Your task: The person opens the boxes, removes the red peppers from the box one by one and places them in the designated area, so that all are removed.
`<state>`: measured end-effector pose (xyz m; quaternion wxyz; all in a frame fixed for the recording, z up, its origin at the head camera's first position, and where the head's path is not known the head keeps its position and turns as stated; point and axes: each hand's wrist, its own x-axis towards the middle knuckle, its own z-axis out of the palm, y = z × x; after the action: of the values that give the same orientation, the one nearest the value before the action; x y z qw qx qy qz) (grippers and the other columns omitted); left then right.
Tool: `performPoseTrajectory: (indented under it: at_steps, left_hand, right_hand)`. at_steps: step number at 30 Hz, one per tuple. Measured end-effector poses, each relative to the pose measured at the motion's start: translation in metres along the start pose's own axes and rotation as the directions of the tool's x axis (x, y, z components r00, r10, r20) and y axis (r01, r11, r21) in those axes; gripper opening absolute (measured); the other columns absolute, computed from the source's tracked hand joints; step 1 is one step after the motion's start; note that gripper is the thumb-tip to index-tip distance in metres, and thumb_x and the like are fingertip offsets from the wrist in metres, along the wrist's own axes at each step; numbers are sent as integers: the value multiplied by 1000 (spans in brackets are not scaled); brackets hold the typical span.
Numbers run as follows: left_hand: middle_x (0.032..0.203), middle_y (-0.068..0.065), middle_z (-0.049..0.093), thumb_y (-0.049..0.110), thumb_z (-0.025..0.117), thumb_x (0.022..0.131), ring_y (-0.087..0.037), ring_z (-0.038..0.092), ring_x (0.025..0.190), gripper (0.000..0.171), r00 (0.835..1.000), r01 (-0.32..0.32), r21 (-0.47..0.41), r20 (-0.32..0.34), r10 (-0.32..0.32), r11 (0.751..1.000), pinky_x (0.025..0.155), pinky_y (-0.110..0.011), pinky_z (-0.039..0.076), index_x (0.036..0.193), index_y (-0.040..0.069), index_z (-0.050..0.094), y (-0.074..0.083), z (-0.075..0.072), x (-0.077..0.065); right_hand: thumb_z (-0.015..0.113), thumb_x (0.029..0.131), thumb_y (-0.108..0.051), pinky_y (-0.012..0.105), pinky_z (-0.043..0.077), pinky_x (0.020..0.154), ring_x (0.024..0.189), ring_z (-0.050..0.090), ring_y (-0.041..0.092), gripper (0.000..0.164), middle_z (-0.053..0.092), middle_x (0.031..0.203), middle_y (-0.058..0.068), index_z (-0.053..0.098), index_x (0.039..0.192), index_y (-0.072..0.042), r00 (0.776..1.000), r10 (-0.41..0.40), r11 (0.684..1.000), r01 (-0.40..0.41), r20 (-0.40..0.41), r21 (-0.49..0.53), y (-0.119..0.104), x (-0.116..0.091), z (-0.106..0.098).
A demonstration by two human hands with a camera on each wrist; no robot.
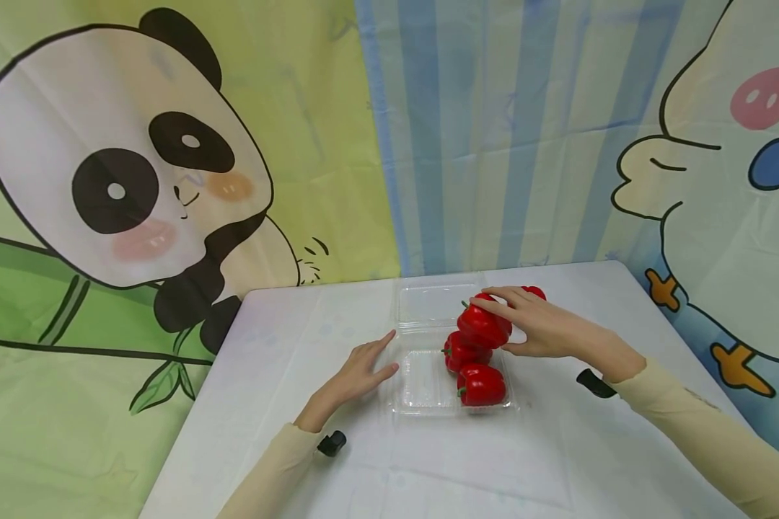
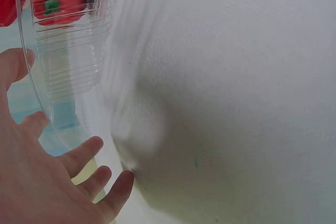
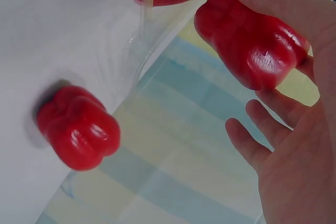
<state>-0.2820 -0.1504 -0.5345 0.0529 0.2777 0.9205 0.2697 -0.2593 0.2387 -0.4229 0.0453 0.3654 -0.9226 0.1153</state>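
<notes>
A red bell pepper [image 1: 485, 328] is pinched between the thumb and fingers of my right hand [image 1: 548, 324], above a clear plastic clamshell box [image 1: 422, 382]. Within the right half of that box lie two more red bell peppers, a front one [image 1: 482, 386] and one behind it [image 1: 461, 353]. My left hand [image 1: 358, 373] is at the box's left edge, fingers spread and holding nothing; whether it touches the rim I cannot tell. Another bell pepper [image 3: 79, 128] rests on the table outside the box, partly hidden behind my right hand in the head view.
The box's lid [image 1: 435, 304] lies folded back on the far side. A white cloth covers the table [image 1: 298, 339]. Printed curtains with a panda [image 1: 130, 158] and stripes hang behind and beside it. Each wrist wears a black strap device [image 1: 332, 443].
</notes>
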Motion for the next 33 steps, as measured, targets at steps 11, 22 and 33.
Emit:
performPoseTrajectory:
  at_steps: [11,22,33]
  left_hand:
    - [154,-17,47,42,53,101,-39,41,142,70,1000,0,1,6,0,1000,119,-57,26,161,18,25,0,1,1]
    - [155,-15,45,42,54,102,-38,40,143,71,1000,-15,7,12,15,1000,120,-56,25,162,20,23,-2,3,4]
    - [152,-18,48,42,54,101,-41,43,140,70,999,-34,12,-18,34,999,117,-58,27,160,15,28,-4,3,2]
  right_hand:
    - [92,68,-17,50,58,90,135,40,36,104,41,151,16,35,155,-19,997,53,998,-50,-59,47,24,-18,-3]
    - [91,71,-15,56,56,91,133,42,40,101,43,148,20,34,155,-17,991,95,995,-94,-92,20,50,-33,-6]
    - [88,74,-14,61,53,93,134,37,48,102,38,150,26,29,157,-16,956,290,957,-289,-35,38,69,-42,-9]
